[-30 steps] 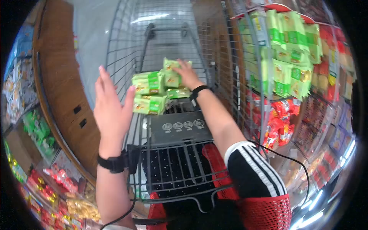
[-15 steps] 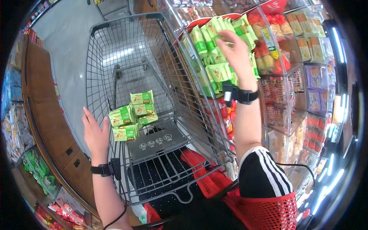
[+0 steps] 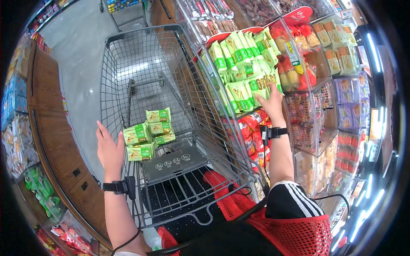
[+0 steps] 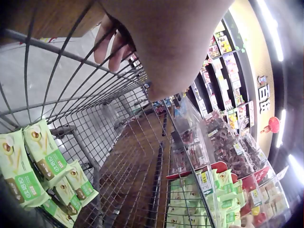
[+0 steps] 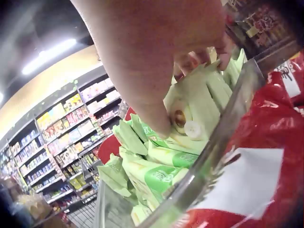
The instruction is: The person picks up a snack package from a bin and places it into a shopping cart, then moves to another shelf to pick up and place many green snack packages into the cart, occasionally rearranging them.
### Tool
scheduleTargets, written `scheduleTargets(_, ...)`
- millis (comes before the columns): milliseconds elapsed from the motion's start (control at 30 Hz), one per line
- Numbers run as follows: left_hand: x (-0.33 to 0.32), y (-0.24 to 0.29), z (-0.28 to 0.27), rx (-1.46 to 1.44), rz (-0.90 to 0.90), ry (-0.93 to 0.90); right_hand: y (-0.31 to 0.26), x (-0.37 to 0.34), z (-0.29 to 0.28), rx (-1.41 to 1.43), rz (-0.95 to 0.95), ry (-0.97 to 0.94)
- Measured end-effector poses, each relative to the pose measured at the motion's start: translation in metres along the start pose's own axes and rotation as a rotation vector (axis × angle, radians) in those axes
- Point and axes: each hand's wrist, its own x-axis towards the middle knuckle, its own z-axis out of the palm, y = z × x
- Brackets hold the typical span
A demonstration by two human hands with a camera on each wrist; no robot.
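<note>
**Head view: right hand (image 3: 272, 104) on a green packet (image 5: 199, 107), right of the cart (image 3: 158, 173)**

Shop aisle. Stocked wall shelves (image 4: 230, 76) beyond the cart, strip lights (image 5: 50, 56) overhead. Smooth grey floor (image 3: 81, 89), throwing back light, left of the cart and showing through its wires. Wooden cabinet (image 3: 47, 98) left of the cart, across a strip of that floor.

Clear-walled bin (image 5: 216, 147) right of the cart, crammed with matching packets (image 3: 239, 49), many on edge and leaning together. Red packs (image 5: 275, 123) in the neighbouring bin, farther right of the cart. Small heap (image 3: 137, 133) of the same green kind inside the cart, near end, toward its left side; five show.

Left hand (image 3: 109, 151) by the cart's left rim: fingers nearly straight, holding nothing. Cannot tell whether it touches the wire.

Right hand partly closed: thumb across the packet's front, fingers behind its top. Reads as a pinch on that one packet, which sits in the bin.

Handling, my judgement: wrapper looks thin and slick, so grip the body, not the sealed edge. Best lifted straight up past the clear wall, slowly; leaning neighbours could drag along. Light squeeze, as contents may crush.
</note>
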Motion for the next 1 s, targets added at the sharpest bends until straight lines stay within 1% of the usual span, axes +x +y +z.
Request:
scheduleTargets(33, 0.000, 0.001, 0.000, 0.003, 0.000, 0.002, -0.006, -0.001, -0.003, 0.003, 0.024, -0.027)
scheduleTargets(133, -0.001, 0.002, -0.001, 0.012, 0.015, 0.015, -0.011, -0.003, -0.003, -0.072, 0.069, 0.004)
scheduleTargets(233, 0.001, 0.004, -0.004, -0.003, -0.007, -0.008, -0.008, -0.001, -0.004, 0.216, 0.183, 0.032)
scheduleTargets(267, 0.000, 0.004, -0.004, -0.012, -0.024, -0.026, -0.013, -0.003, -0.009, 0.218, 0.206, 0.083)
scheduleTargets(333, 0.001, -0.002, 0.002, 0.039, 0.033, 0.039, -0.026, -0.013, -0.027, 0.222, 0.246, 0.177)
scheduleTargets(367, 0.001, -0.006, 0.006, 0.066, 0.052, 0.075, -0.025, -0.017, -0.035, 0.246, 0.219, 0.208)
scheduleTargets(400, 0.001, -0.008, 0.008, 0.058, 0.058, 0.075, -0.029, -0.022, -0.046, 0.243, 0.223, 0.293)
scheduleTargets(433, 0.002, -0.009, 0.009, 0.056, 0.059, 0.075, -0.007, -0.025, -0.045, 0.230, 0.132, 0.366)
scheduleTargets(467, 0.003, -0.010, 0.008, 0.058, 0.057, 0.075, -0.013, -0.028, -0.059, 0.218, 0.105, 0.389)
scheduleTargets(500, 0.002, -0.010, 0.005, 0.065, 0.039, 0.064, -0.049, -0.031, -0.080, 0.405, 0.213, 0.335)
scheduleTargets(533, 0.003, -0.005, 0.003, 0.073, 0.026, 0.054, -0.054, -0.034, -0.080, 0.555, 0.101, 0.343)
scheduleTargets(567, 0.003, -0.003, 0.001, 0.079, 0.017, 0.041, -0.079, -0.037, -0.083, 0.680, 0.026, 0.299)
scheduleTargets(633, 0.005, -0.003, 0.001, 0.070, 0.012, 0.040, -0.132, -0.048, -0.075, 0.518, -0.099, 0.119)
scheduleTargets(700, 0.004, -0.003, 0.001, 0.050, 0.000, 0.019, -0.182, -0.054, -0.041, 0.516, -0.292, -0.273)
scheduleTargets(733, 0.005, -0.002, -0.001, 0.039, -0.013, 0.003, -0.203, -0.058, -0.011, 0.482, -0.373, -0.424)
scheduleTargets(767, 0.005, -0.001, -0.003, 0.027, -0.027, -0.013, -0.226, -0.064, 0.014, 0.413, -0.557, -0.404)
scheduleTargets(833, 0.003, 0.000, -0.003, 0.061, -0.006, 0.013, -0.254, -0.070, 0.080, 0.258, -0.563, -0.674)
scheduleTargets(900, 0.004, -0.001, -0.003, 0.070, -0.003, 0.027, -0.260, -0.068, 0.148, 0.125, -0.425, -0.934)
scheduleTargets(933, 0.005, 0.000, -0.004, 0.044, -0.003, 0.017, -0.244, -0.067, 0.192, 0.163, -0.498, -1.047)
scheduleTargets(967, 0.005, -0.001, -0.005, 0.052, 0.003, 0.025, -0.230, -0.067, 0.221, 0.201, -0.572, -1.164)
scheduleTargets(1000, 0.004, -0.001, -0.004, 0.056, 0.007, 0.031, -0.231, -0.067, 0.226, 0.208, -0.442, -1.341)
